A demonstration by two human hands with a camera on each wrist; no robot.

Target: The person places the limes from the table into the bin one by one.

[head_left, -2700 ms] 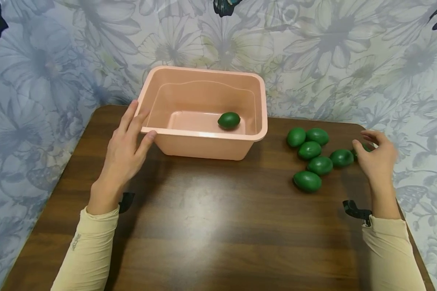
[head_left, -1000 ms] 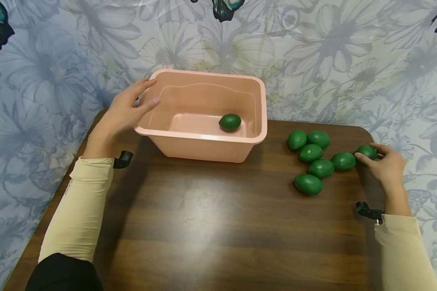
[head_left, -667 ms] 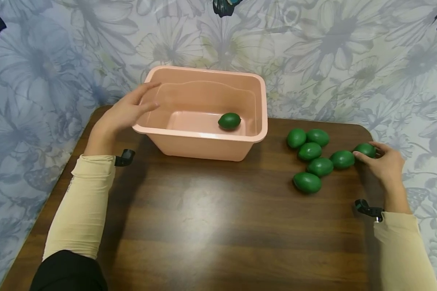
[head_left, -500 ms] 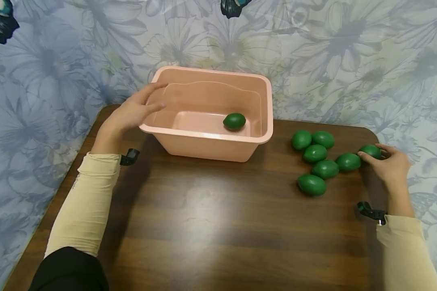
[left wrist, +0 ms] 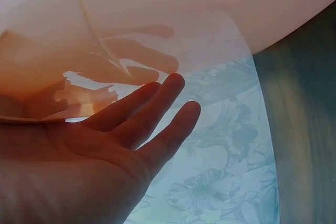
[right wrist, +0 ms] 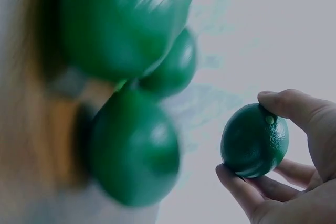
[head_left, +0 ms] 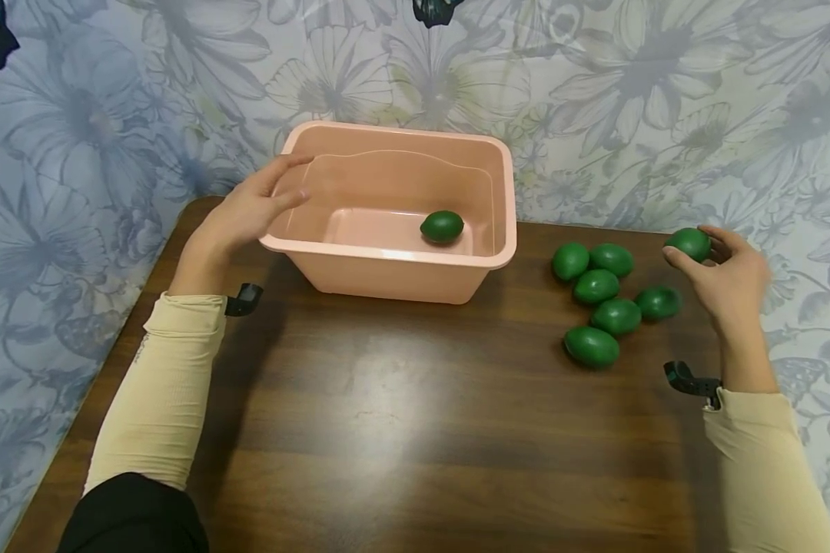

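Note:
My right hand [head_left: 732, 276] pinches a green lime [head_left: 689, 244] between thumb and fingers, raised above the table's far right corner. In the right wrist view the same lime [right wrist: 254, 140] shows its pale stem spot near the thumb. My left hand [head_left: 245, 206] lies at the left end of a pink plastic basin [head_left: 380, 276], thumb and fingers straight over its rim. Seen from the left wrist, the fingers [left wrist: 157, 121] of that hand extend beside the basin's glossy wall [left wrist: 173, 3]. One lime [head_left: 442, 227] rests on the basin floor, toward its right side.
Several more limes [head_left: 616, 316] lie in a loose cluster on the brown wooden table [head_left: 387, 430], right of the basin. A flower-patterned cloth [head_left: 636, 115] stands behind the table and shows along both its sides.
My right hand has taken hold of the far-right lime and lifted it off the table, away from the cluster. Earlier, my left hand shifted from the basin's front left corner farther along its left rim.

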